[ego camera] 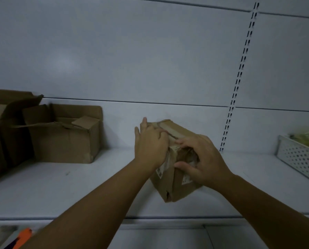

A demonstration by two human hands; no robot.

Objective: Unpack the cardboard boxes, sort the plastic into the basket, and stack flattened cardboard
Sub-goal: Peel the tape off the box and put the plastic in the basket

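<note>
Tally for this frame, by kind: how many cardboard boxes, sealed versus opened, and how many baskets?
Taped brown cardboard box, gripped by left hand and right hand: 1
Opened brown cardboard boxes, near one and far-left one: 2
White perforated metal basket: 1
Total: 4

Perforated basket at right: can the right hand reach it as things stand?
Probably yes. Nothing shows on the shelf between the right hand and the perforated basket. But that hand grips the taped box, so it must let go first.
</note>
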